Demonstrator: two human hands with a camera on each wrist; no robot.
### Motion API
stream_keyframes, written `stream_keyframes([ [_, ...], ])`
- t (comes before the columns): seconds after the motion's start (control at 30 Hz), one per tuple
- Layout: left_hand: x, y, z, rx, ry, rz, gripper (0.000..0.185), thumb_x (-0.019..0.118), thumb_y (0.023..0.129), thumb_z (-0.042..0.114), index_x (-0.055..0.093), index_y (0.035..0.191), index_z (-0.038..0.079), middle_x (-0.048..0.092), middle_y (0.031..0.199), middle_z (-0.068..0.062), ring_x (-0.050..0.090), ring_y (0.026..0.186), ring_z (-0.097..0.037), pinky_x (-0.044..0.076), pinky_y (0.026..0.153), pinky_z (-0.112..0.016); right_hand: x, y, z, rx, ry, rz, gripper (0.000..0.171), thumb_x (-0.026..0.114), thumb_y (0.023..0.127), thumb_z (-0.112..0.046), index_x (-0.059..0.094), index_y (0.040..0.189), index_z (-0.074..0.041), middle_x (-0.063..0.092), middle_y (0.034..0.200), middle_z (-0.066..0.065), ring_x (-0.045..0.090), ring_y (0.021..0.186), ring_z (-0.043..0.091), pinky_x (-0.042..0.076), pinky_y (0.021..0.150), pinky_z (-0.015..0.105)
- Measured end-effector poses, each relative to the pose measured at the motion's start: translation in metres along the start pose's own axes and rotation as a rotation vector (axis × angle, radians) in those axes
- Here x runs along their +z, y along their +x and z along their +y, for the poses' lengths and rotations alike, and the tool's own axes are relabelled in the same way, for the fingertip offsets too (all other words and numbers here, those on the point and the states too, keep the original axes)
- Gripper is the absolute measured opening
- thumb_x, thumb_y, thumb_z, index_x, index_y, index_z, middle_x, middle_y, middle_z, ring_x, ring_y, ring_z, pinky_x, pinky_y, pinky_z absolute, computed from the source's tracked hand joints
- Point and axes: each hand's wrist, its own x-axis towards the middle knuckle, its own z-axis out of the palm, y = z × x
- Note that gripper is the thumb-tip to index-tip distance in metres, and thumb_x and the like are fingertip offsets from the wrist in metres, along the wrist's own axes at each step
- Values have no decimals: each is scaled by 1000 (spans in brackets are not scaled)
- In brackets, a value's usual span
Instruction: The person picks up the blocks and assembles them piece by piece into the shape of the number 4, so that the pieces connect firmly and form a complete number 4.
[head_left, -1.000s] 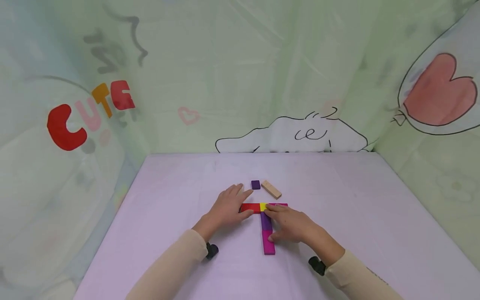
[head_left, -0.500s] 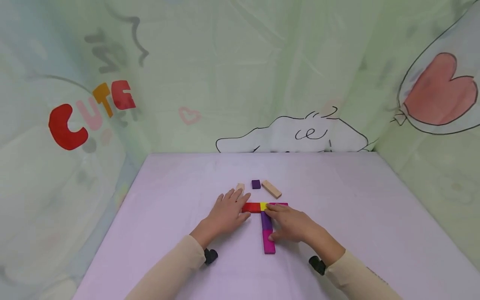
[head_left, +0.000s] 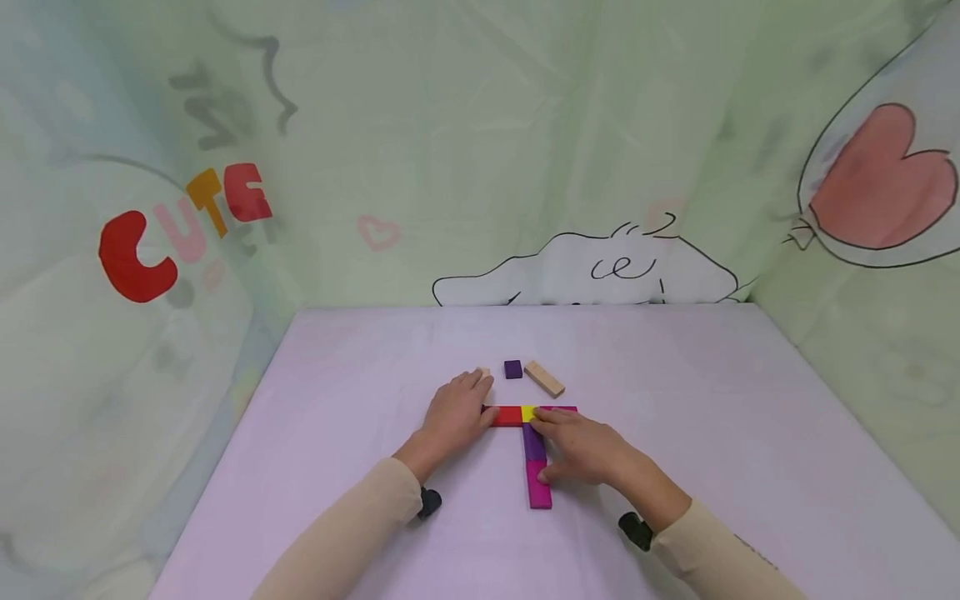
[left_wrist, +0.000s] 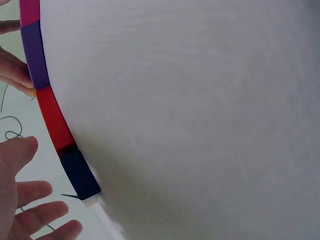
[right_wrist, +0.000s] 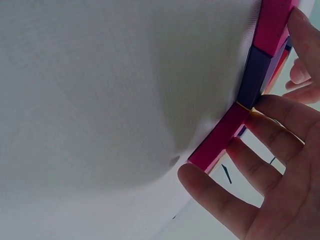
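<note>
Head view first: the left hand (head_left: 453, 411) lies flat on the table (head_left: 337, 467), fingers relaxed and straight, fingertips touching the left end of the red block (head_left: 507, 415). Right hand (head_left: 581, 446) rests spread over the junction, fingers straight, index tip by the yellow block (head_left: 527, 412), thumb against the magenta block (head_left: 537, 487). Red, yellow and a pink piece (head_left: 562, 409) form a bar; purple block (head_left: 532, 442) and magenta run down toward the person, making a T. Beyond it sit a small dark purple block (head_left: 513, 369), a wooden block (head_left: 543, 378) and a pale piece (head_left: 483, 372) beside the left fingers.
</note>
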Motion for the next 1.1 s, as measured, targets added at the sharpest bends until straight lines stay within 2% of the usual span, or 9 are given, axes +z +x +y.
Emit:
stream_keyframes([
  [0.17, 2, 0, 2, -42, 44, -21, 65, 62, 101, 47, 49, 153, 10, 50, 158, -7, 47, 146, -31, 43, 115, -54, -1, 0, 1, -11, 0, 4, 81, 87, 81, -39, 56, 148, -7, 46, 161, 12, 41, 149, 36, 48, 109, 57],
  [0.37, 4, -2, 3, -47, 74, -47, 55, 62, 101, 46, 62, 142, 10, 57, 152, -6, 50, 143, -31, 44, 112, -54, -1, -1, 0, -8, 20, 4, 81, 88, 80, -38, 56, 148, -7, 47, 160, 12, 42, 148, 37, 48, 107, 61],
  [0.47, 5, -1, 3, -55, 68, -51, 53, 62, 102, 45, 62, 142, 10, 57, 151, -6, 52, 141, -31, 45, 111, -53, -2, -2, -1, -7, 22, 3, 81, 88, 81, -37, 56, 148, -7, 47, 160, 12, 42, 148, 37, 48, 106, 61],
  [0.83, 9, 3, 5, -72, 67, -41, 55, 64, 100, 48, 63, 141, 11, 58, 151, -4, 54, 137, -29, 47, 108, -54, -4, -3, -2, -7, 16, 1, 80, 88, 81, -37, 56, 148, -6, 47, 160, 13, 42, 148, 37, 48, 108, 60],
  [1.1, 11, 6, 6, -67, 73, -24, 50, 64, 100, 47, 67, 133, 9, 63, 140, -5, 56, 133, -29, 48, 108, -53, -3, -3, -1, 0, 13, 1, 80, 87, 81, -37, 56, 148, -6, 46, 160, 12, 41, 149, 36, 47, 108, 59],
])
